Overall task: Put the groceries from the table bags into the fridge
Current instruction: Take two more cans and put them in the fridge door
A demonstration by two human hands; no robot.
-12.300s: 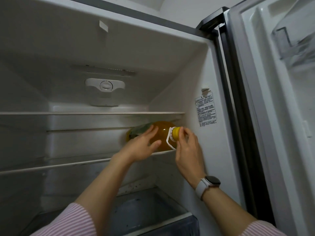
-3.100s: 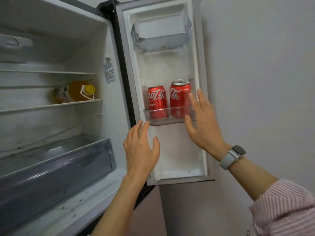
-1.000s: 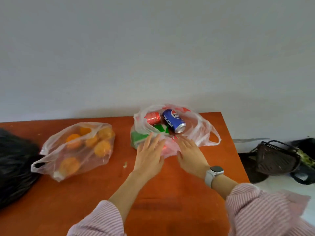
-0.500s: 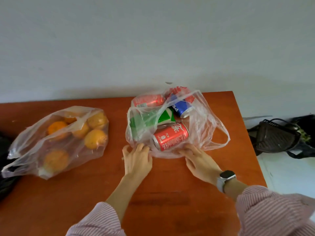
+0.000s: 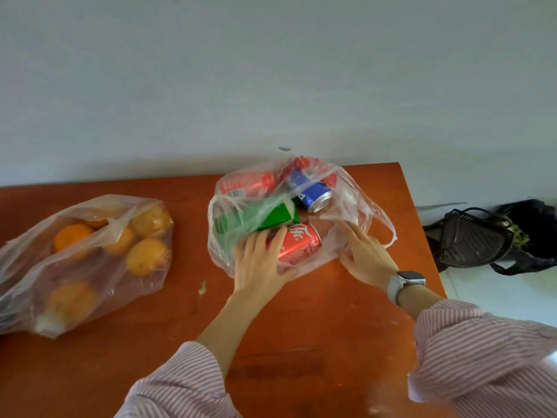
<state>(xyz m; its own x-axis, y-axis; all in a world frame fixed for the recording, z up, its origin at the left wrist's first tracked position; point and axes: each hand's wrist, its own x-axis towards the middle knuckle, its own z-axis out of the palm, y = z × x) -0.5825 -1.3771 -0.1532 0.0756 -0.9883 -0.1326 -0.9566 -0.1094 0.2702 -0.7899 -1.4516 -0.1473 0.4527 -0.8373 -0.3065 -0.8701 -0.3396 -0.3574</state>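
A clear plastic bag (image 5: 355,200) lies on the orange-brown table (image 5: 301,327) near its right edge. Inside are a red cola can (image 5: 300,242) at the front, a green can (image 5: 262,217), a blue can (image 5: 310,194) and a second red can (image 5: 247,184) at the back. My left hand (image 5: 259,263) lies over the front red can, fingers curled round its left end. My right hand (image 5: 363,254) is spread flat on the bag's plastic just right of that can. A second clear bag (image 5: 144,206) with several oranges (image 5: 147,256) lies at the left.
A grey wall runs along the table's far edge. On the floor to the right lie a dark woven basket (image 5: 470,239) and a black bag (image 5: 533,236). A small crumb (image 5: 202,287) lies on the table between the two bags.
My left hand has moved from the bag's front edge up onto the front red can. My right hand has slid forward onto the plastic beside it. The view has shifted a little.
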